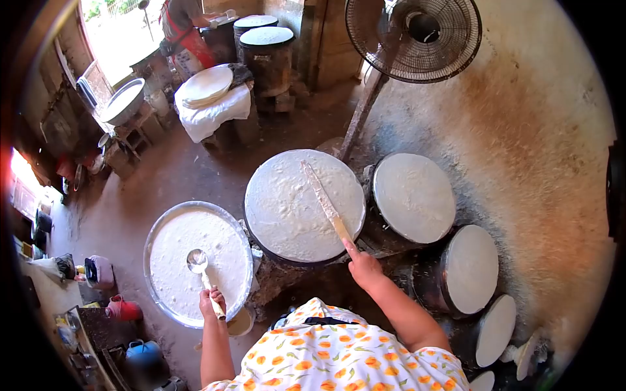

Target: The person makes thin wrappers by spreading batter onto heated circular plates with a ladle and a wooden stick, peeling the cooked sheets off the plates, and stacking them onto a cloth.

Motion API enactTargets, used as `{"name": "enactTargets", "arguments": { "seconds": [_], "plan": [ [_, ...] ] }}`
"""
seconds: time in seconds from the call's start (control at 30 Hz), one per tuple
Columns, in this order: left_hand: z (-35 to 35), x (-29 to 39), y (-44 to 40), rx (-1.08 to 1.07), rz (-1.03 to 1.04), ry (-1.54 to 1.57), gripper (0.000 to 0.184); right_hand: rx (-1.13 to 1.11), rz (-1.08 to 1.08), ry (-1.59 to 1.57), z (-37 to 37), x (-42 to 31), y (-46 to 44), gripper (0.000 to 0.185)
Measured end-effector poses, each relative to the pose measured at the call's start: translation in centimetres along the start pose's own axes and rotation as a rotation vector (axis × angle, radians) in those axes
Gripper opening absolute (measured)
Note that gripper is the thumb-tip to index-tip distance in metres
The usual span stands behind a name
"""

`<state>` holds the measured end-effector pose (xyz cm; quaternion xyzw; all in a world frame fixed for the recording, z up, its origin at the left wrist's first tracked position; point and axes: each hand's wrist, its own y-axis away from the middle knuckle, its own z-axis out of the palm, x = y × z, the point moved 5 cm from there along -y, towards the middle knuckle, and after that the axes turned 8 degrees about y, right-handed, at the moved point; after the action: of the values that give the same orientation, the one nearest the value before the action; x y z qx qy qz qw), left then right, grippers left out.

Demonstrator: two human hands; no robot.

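Note:
My left hand [212, 303] is closed around the handle of a metal ladle [197, 260]. The ladle's bowl is over a wide metal basin [151, 280] of white batter [189, 234]; whether it touches the batter I cannot tell. My right hand [364, 268] grips the near end of a long flat wooden spatula [321, 194]. Its blade, coated with white residue, lies across a large round drum top [280, 202] covered in lumpy white batter. The drum top stands just right of the basin.
More white-topped round drums [415, 199] curve along the right wall. A pedestal fan [424, 29] stands behind. Farther back, a stack of thin white rounds [207, 86] lies on a cloth-covered stand, near a person in a red apron [195, 49]. Buckets [124, 308] are at left.

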<state>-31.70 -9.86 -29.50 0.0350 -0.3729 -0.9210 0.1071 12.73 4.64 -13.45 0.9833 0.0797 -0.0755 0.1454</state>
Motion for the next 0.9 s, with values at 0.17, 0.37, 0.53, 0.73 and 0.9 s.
{"name": "enactTargets", "arguments": {
  "seconds": [0.17,0.37,0.53,0.73,0.9],
  "plan": [
    [-3.0,0.0,-2.4,0.114,-0.069,-0.071,0.015,0.188,-0.007,-0.163,0.8,-1.0,0.9,0.079],
    [-2.6,-1.1,-0.8,0.159,-0.007,-0.097,0.014,0.046,0.049,-0.005,0.3,-2.9,0.2,0.078],
    [-3.7,-1.1,-0.2,0.116,-0.037,-0.061,0.013,0.149,-0.026,-0.375,0.8,-1.7,-0.5,0.072],
    [-5.3,-0.7,0.0,0.099,-0.094,-0.035,0.014,0.370,-0.148,-0.093,1.4,-1.7,-1.1,0.063],
    [-5.0,-0.8,0.6,0.129,-0.079,-0.082,0.014,0.242,-0.187,0.462,1.1,-3.5,0.1,0.062]
  ]
}}
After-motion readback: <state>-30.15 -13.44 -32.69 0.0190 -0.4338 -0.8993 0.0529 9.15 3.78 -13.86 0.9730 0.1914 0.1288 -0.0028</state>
